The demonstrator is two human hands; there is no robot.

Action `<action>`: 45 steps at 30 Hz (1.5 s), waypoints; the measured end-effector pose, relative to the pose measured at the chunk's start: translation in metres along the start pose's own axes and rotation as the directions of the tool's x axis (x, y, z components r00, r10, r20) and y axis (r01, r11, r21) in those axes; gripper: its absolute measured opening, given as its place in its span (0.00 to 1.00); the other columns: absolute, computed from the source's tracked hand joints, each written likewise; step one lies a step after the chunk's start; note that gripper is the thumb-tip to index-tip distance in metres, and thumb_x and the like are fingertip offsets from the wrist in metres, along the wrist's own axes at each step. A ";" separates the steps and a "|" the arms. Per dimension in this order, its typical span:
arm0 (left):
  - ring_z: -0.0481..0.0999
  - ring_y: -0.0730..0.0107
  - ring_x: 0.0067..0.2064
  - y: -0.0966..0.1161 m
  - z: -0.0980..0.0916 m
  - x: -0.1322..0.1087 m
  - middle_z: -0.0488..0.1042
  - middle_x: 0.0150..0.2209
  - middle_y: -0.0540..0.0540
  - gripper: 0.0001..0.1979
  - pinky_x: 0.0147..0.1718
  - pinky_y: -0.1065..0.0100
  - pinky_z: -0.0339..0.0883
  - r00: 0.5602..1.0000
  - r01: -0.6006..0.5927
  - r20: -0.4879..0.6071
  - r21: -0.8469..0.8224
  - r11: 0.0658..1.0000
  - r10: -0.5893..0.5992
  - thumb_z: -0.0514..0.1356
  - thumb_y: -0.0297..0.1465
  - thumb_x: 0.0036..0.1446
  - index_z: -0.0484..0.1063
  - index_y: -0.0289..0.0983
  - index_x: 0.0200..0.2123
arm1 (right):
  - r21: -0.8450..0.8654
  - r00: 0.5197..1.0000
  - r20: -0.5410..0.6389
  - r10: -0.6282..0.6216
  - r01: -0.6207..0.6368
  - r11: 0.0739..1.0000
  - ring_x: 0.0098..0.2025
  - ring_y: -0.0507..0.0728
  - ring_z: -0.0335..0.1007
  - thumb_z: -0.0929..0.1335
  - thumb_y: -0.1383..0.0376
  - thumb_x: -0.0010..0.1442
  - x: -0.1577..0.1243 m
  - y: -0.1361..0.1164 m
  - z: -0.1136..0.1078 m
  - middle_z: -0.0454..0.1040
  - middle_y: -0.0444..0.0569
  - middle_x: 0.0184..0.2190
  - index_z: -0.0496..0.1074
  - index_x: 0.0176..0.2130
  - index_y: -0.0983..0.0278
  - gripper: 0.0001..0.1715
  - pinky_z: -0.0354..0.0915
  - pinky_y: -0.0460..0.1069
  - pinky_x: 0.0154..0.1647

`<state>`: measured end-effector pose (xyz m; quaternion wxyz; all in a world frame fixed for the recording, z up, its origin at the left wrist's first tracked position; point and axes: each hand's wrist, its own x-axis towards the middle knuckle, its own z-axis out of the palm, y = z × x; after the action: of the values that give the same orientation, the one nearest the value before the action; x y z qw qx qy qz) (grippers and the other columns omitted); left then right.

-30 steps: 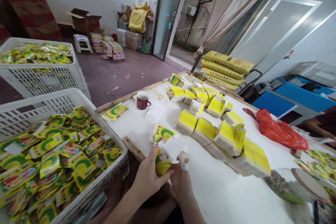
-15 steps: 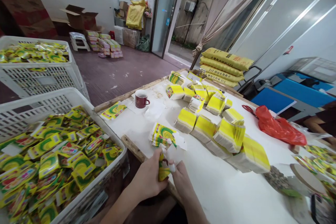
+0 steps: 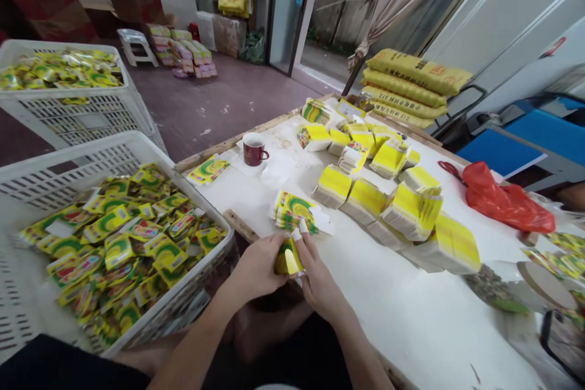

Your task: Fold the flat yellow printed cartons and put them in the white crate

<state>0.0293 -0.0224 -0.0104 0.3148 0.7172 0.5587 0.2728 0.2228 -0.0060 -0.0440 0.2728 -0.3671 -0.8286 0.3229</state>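
At the table's near edge, my left hand (image 3: 260, 263) is closed round a small yellow-and-green packet (image 3: 292, 259). My right hand (image 3: 322, 277) grips the same packet from the other side, its fingers lying over the front. White coverings show on some right fingertips. Just beyond my fingers, a small stack of flat printed packets (image 3: 295, 210) with a banana-like design rests on the white table (image 3: 411, 329), a white slip beside it. To the left stands a white plastic crate (image 3: 114, 141) with many filled packets (image 3: 137, 244) in it.
Bundles of yellow-and-white wrappers (image 3: 365, 198) stand in rows across the table. A maroon mug (image 3: 254, 151) is near the left edge, a red plastic bag (image 3: 503, 198) at the right. Another crate (image 3: 86, 113) of packets stands behind. Yellow sacks (image 3: 411, 82) are piled beyond the table.
My view has tilted downward. My right hand's fingers have moved up and over the packet, and the white piece seen between my hands no longer shows there.
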 end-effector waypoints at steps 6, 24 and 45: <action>0.81 0.49 0.43 0.004 -0.016 -0.007 0.80 0.41 0.42 0.29 0.40 0.60 0.71 0.998 -0.007 0.068 0.010 1.000 0.007 0.68 0.39 0.47 0.65 0.40 0.52 | 0.093 0.991 0.119 -0.055 0.045 0.995 0.66 0.64 0.65 0.66 0.69 0.64 0.007 -0.015 -0.031 0.68 0.57 0.63 0.75 0.56 0.57 0.22 0.66 0.59 0.62; 0.77 0.69 0.35 -0.001 -0.018 0.008 0.78 0.45 0.43 0.31 0.34 0.69 0.72 0.635 -0.524 -0.549 -0.823 0.219 -0.543 0.62 0.59 0.51 0.70 0.39 0.45 | -0.024 0.887 -0.358 0.292 -0.321 0.947 0.45 0.63 0.73 0.67 0.58 0.63 0.051 0.029 -0.039 0.74 0.58 0.47 0.71 0.49 0.63 0.17 0.71 0.59 0.46; 0.71 0.77 0.23 0.020 0.014 0.015 0.75 0.27 0.50 0.12 0.25 0.74 0.63 0.806 -0.120 0.073 -0.952 -0.283 -0.588 0.57 0.38 0.66 0.71 0.34 0.37 | -0.395 0.880 -0.391 0.270 -0.426 0.814 0.42 0.67 0.67 0.72 0.54 0.51 0.072 0.065 -0.029 0.72 0.56 0.34 0.65 0.33 0.60 0.17 0.63 0.60 0.46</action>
<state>0.0555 -0.0136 -0.0035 0.6579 -0.0270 0.3220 0.6802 0.2290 0.0940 -0.0572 0.2406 -0.6160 -0.7442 0.0942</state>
